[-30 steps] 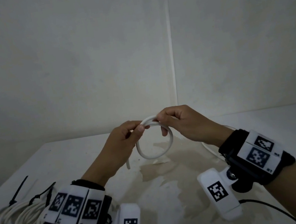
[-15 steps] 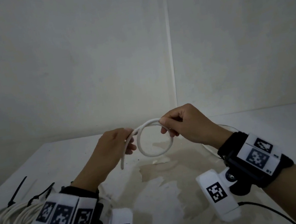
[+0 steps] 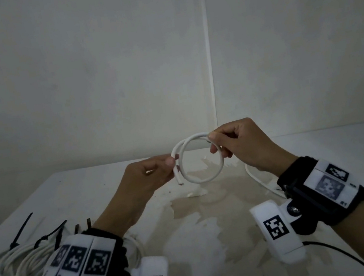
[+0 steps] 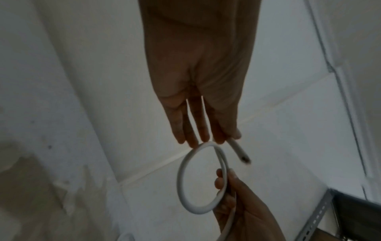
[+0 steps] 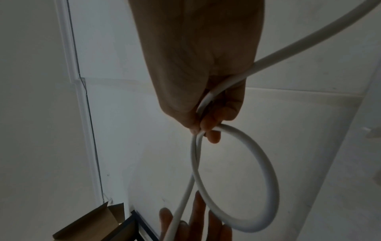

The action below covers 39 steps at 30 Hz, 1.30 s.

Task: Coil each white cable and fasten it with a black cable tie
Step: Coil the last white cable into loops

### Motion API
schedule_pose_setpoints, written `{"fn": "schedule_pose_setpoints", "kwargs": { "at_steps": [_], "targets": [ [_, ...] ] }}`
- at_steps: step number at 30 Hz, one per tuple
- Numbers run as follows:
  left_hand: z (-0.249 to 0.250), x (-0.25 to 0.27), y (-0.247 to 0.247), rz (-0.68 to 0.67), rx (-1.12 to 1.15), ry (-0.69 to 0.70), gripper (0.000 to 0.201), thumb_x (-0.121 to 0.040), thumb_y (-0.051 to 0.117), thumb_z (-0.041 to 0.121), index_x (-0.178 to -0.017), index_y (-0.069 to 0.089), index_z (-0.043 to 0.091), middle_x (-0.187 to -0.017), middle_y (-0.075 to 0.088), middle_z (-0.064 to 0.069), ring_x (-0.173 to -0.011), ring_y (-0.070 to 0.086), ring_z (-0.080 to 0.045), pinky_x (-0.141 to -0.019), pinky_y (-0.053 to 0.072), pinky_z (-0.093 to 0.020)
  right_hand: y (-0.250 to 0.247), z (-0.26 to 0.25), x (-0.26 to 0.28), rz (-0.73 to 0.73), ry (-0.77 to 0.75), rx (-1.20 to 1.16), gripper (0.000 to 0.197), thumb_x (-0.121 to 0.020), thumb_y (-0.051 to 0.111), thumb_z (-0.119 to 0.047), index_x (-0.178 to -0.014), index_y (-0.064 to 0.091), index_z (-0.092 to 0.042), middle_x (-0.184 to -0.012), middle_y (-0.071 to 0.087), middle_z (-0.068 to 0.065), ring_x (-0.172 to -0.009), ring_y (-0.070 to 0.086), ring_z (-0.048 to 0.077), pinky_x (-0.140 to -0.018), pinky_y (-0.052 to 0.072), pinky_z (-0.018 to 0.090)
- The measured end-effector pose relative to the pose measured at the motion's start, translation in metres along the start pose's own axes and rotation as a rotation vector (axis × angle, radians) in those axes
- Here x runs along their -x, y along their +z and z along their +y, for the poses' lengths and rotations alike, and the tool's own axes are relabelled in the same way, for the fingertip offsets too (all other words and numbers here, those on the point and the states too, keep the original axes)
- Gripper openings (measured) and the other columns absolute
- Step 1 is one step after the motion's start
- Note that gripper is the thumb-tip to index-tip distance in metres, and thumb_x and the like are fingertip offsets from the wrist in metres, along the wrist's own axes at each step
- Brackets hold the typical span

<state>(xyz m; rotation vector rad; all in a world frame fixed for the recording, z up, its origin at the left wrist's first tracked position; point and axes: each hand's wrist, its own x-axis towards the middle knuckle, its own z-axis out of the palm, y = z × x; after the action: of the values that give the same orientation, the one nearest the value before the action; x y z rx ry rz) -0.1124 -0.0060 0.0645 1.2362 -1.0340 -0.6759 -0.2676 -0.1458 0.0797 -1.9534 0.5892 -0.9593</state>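
Both your hands are up over the table [image 3: 321,151] on one white cable [image 3: 203,178], which forms a single round loop in the air between them. Your right hand [image 3: 244,149] pinches the top of the loop where the two strands cross, thumb against curled fingers; the right wrist view shows the cable's long run passing through that palm and out toward the upper right. In the head view that run drops from the hand to the table beside your right wrist. Your left hand [image 3: 149,178] grips the short free end just beside the loop's left side, thumb on it, fingers mostly straight in the left wrist view; the cut tip [image 4: 244,159] sticks out past the fingertips. Left of your left wrist, a coiled white cable bundle [image 3: 13,269] lies on the table, with a black cable tie [image 3: 20,231] next to it and another black cable tie [image 3: 50,236] at the coil's top.
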Motion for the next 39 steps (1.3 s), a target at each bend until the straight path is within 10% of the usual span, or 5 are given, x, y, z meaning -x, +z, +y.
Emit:
{"fn": "schedule_pose_setpoints", "kwargs": {
  "at_steps": [6,12,16,25,39],
  "targets": [
    [-0.007,-0.005,0.011,0.054,0.109,-0.005,0.023,-0.068,0.073,0.005,-0.069,0.051,0.007,-0.066,0.062,-0.005,-0.055,0.063,-0.012,-0.064,0.057,-0.022,0.006,-0.007,0.011,-0.084,-0.007,-0.095,0.023,-0.089,0.056,-0.012,-0.071,0.070,-0.006,-0.060,0.066,0.000,-0.043,0.047,0.004,-0.048,0.041,0.015],
    [0.008,-0.002,0.013,0.056,0.001,0.028,0.012,-0.092,0.048,0.011,-0.102,0.052,0.017,-0.086,0.074,-0.003,-0.076,0.072,-0.020,-0.068,0.058,-0.026,0.001,-0.009,0.005,-0.026,0.006,-0.084,0.024,-0.090,0.056,-0.013,-0.072,0.069,-0.005,-0.055,0.065,-0.004,-0.042,0.046,0.003,-0.047,0.041,0.014],
    [0.008,0.000,0.010,0.002,0.026,-0.045,0.027,-0.097,0.037,0.010,-0.096,0.064,0.009,-0.087,0.074,-0.004,-0.080,0.072,-0.017,-0.068,0.058,-0.024,0.002,-0.005,0.008,-0.021,-0.010,-0.014,0.026,-0.090,0.056,-0.016,-0.075,0.069,0.001,-0.068,0.066,0.017,-0.043,0.047,0.003,-0.049,0.041,0.014],
    [0.003,0.004,0.018,-0.149,0.233,-0.203,0.026,-0.068,0.054,0.021,-0.090,0.059,0.006,-0.059,0.064,0.000,-0.054,0.062,-0.010,-0.055,0.056,-0.026,0.007,-0.003,0.010,-0.056,-0.043,0.021,0.025,-0.090,0.056,-0.014,-0.074,0.069,0.000,-0.064,0.064,0.005,-0.043,0.048,0.000,-0.050,0.040,0.012],
    [-0.015,-0.004,0.019,0.215,-0.684,0.273,0.008,-0.088,0.060,0.015,-0.082,0.061,0.018,-0.063,0.059,0.010,-0.047,0.061,0.002,-0.049,0.045,-0.009,0.009,-0.016,0.016,-0.203,0.193,-0.119,0.024,-0.094,0.050,-0.015,-0.078,0.063,-0.003,-0.057,0.060,0.003,-0.037,0.043,0.005,-0.042,0.039,0.016]
  ]
}}
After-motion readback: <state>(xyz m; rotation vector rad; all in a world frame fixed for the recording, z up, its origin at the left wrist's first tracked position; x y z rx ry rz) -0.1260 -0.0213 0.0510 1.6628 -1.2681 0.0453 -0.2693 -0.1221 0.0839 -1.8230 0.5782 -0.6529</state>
